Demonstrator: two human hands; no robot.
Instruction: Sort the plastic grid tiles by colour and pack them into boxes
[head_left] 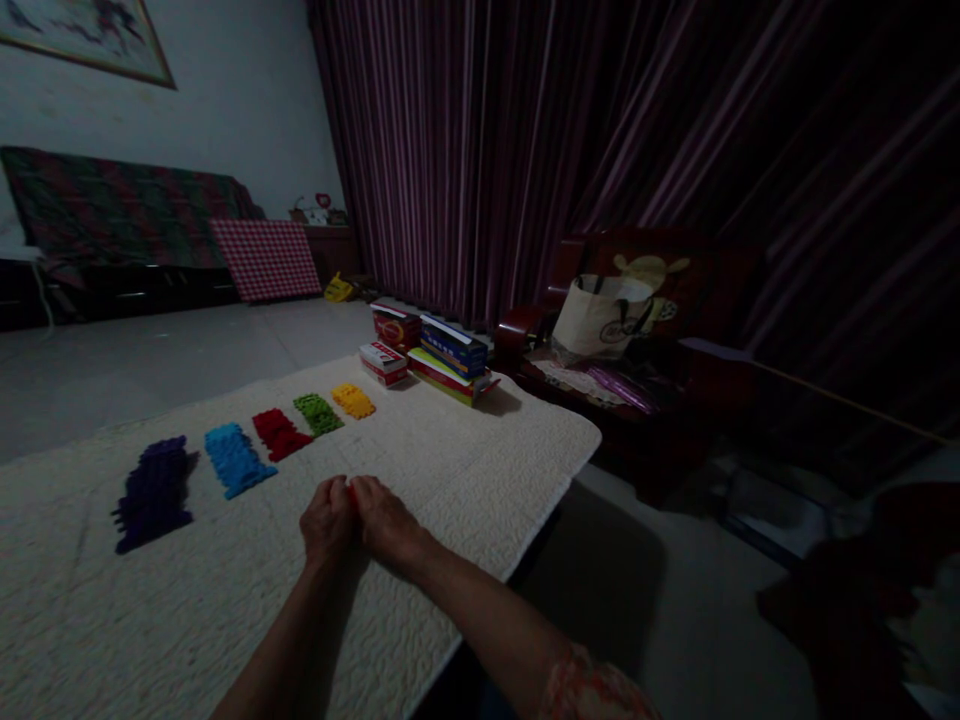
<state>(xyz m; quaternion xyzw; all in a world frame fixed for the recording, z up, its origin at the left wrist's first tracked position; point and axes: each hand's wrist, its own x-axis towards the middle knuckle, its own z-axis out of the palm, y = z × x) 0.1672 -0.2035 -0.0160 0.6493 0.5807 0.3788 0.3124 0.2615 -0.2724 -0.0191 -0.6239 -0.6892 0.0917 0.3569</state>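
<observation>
two bare hands meet at the lower centre of the frame, above the cream quilted cloth [465, 470] that covers the table. the left hand [326, 522] is curled, with its knuckles toward the top of the frame. the right hand [384, 520] lies against it, fingers bent inward. both are closed around a small red object [352, 496]; only a sliver of it shows between the fingers, and its shape cannot be determined. a patterned orange-and-white sleeve [589, 690] covers the right arm at the bottom edge.

five ragged-edged rectangular clusters form a slanting row left of and above the hands, each apart from the next. in order from the left: dark purple cluster [154, 495], bright blue cluster [236, 460], deep red cluster [279, 433], leaf-green cluster [316, 413], yellow cluster [352, 401].

four printed cardboard boxes are grouped at the table's far end, centre of the frame: white-and-red box [384, 364], dark red box [395, 325], blue box [454, 345], green-and-red box [446, 380].

beyond, right of centre, a beige cloth tote bag [592, 320] stands on a dark red wooden armchair [525, 325]. striped purple curtains [450, 150] hang behind.
</observation>
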